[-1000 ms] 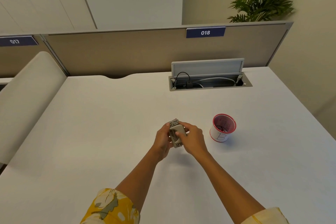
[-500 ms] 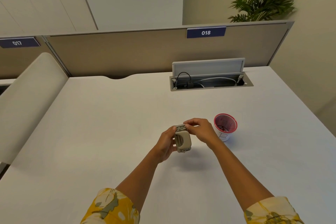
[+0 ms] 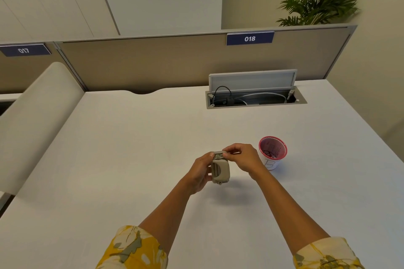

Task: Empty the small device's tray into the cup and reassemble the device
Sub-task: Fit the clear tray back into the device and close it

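Note:
A small beige device (image 3: 220, 171) is held upright a little above the white desk (image 3: 131, 148). My left hand (image 3: 200, 172) grips its body from the left side. My right hand (image 3: 241, 157) pinches the grey part at the device's top end with thumb and fingertips. Just right of my right hand stands a white paper cup (image 3: 272, 152) with a red rim and small dark bits at its bottom. Whether the tray is in or out of the device is hidden by my fingers.
An open cable box (image 3: 255, 99) with a raised lid and wires is set into the desk at the back right. A beige partition (image 3: 175, 61) closes the far edge. A padded chair back (image 3: 32, 116) stands at the left.
My right hand has shifted from covering the device's body to pinching its top end. The device has turned upright and moved slightly right, toward the cup.

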Tool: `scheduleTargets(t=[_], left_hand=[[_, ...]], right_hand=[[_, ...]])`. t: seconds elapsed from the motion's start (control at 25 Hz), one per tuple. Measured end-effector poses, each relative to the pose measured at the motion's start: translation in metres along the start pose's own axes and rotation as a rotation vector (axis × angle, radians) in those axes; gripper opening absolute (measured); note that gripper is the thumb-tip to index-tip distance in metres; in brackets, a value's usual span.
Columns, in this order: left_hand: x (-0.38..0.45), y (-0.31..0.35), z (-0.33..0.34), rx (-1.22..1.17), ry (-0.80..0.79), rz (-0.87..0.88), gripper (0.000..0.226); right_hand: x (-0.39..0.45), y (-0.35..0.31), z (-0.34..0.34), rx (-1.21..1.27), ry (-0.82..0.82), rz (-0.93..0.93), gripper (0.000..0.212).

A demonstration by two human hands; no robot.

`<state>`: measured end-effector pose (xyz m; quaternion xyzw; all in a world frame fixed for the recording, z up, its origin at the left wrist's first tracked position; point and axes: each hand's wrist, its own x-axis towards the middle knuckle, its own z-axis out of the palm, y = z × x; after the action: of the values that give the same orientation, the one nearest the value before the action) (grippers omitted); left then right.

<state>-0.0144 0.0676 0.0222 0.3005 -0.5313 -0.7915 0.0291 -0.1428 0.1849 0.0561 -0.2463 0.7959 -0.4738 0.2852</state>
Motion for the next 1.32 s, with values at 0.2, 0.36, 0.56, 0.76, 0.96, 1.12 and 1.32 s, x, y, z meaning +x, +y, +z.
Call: scheduleTargets(t=[0.2, 0.36, 0.56, 0.76, 0.96, 1.12, 1.32], left_hand=[[0.000, -0.001, 0.000, -0.033, 0.010, -0.014, 0.039], [-0.002, 0.000, 0.003, -0.277, 0.045, -0.025, 0.036], [0.000, 0.011, 0.007, -0.602, 0.108, 0.029, 0.036], [0.001, 0.013, 0.005, -0.706, 0.147, 0.062, 0.037], [0.003, 0.018, 0.001, -0.434, 0.142, 0.050, 0.034], [0.009, 0.021, -0.010, -0.110, 0.171, 0.058, 0.027], [0.015, 0.017, -0.012, -0.092, 0.216, 0.087, 0.017]], right_hand=[[0.003, 0.005, 0.000, -0.006, -0.024, 0.002, 0.015], [0.000, 0.005, 0.000, 0.335, -0.044, 0.050, 0.019], [-0.009, 0.021, 0.006, 0.446, -0.104, 0.185, 0.019], [-0.014, 0.022, 0.014, 0.469, -0.115, 0.181, 0.021], [-0.009, 0.031, 0.015, 0.384, -0.011, 0.160, 0.017], [-0.010, 0.034, 0.015, 0.298, 0.041, 0.134, 0.014], [-0.007, 0.032, 0.015, 0.285, 0.096, 0.137, 0.012]])
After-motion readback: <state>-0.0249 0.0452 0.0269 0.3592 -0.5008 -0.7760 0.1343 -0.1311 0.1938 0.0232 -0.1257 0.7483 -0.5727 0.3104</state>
